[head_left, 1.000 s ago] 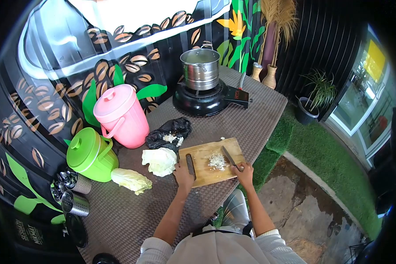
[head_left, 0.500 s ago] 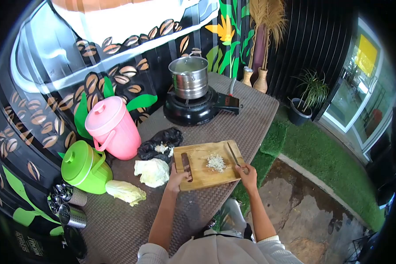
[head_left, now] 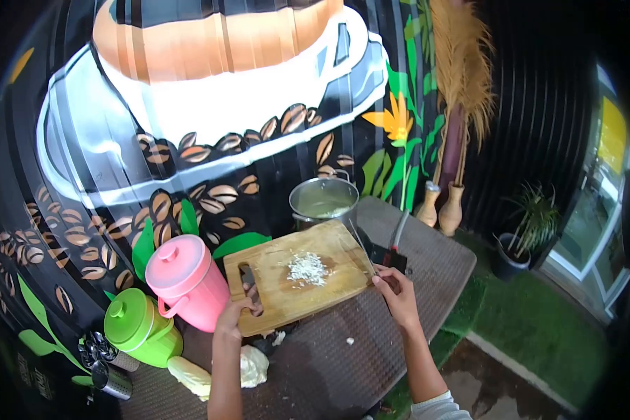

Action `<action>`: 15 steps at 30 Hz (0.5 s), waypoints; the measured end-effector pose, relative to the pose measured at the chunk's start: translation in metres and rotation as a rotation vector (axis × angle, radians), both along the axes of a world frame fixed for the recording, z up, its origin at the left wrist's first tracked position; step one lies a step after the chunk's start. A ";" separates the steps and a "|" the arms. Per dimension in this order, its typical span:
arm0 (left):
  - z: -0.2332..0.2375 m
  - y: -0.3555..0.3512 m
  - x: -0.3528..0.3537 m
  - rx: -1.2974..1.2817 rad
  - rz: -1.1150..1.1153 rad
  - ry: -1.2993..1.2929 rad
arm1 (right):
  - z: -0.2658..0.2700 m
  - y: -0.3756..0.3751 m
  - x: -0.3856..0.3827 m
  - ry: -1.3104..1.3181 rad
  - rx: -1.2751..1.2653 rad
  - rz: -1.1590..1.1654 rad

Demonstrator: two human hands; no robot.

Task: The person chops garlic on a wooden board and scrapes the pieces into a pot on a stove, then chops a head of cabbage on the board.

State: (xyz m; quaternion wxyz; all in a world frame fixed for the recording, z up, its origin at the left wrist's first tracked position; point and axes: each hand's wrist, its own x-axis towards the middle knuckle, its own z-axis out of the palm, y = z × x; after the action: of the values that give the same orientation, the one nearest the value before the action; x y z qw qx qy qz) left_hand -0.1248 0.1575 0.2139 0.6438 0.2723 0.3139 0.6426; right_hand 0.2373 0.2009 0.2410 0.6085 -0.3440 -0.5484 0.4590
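My left hand [head_left: 235,316] is closed round the handle end of a wooden cutting board [head_left: 287,304], its fingers showing through the slot. A small heap of finely chopped white bits [head_left: 308,269] lies in the middle of the board. At the right edge, my right hand [head_left: 397,297] pinches a thin-bladed knife [head_left: 361,246] and sits against the board's corner. The board is raised over the table, its far edge overlapping the metal pot [head_left: 323,192], which holds liquid. Most of the stove under the pot is hidden behind the board.
A pink lidded jug [head_left: 189,280] and a green lidded jug [head_left: 138,325] stand at the left on the woven-top table [head_left: 329,378]. Cabbage [head_left: 254,366] and a paler leafy piece [head_left: 189,376] lie near my left forearm. Metal utensil holders [head_left: 110,380] stand farther left.
Both hands have lifted the board from low over the table's front edge up towards the pot, with the chopped bits still on it. The view has tilted upward.
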 end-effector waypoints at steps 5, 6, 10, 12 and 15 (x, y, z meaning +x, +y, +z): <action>0.095 0.041 0.012 0.016 0.232 0.067 | 0.040 0.085 0.002 0.001 0.091 0.111; 0.109 0.051 0.012 0.030 0.281 0.069 | 0.043 0.101 0.003 -0.019 0.093 0.113; 0.127 0.116 -0.014 0.127 0.366 0.139 | 0.054 0.142 0.006 -0.090 0.046 0.128; 0.138 0.140 -0.010 0.270 0.435 0.250 | 0.050 0.162 0.003 -0.048 0.097 0.157; 0.148 0.170 0.006 0.269 0.569 0.392 | 0.050 0.181 -0.003 -0.056 -0.084 0.262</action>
State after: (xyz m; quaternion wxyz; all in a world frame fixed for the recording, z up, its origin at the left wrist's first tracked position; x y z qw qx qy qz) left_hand -0.1190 0.3275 0.3614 0.3255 0.3741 0.4071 0.7671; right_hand 0.2340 0.3815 0.2907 0.5129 -0.3071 -0.5856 0.5475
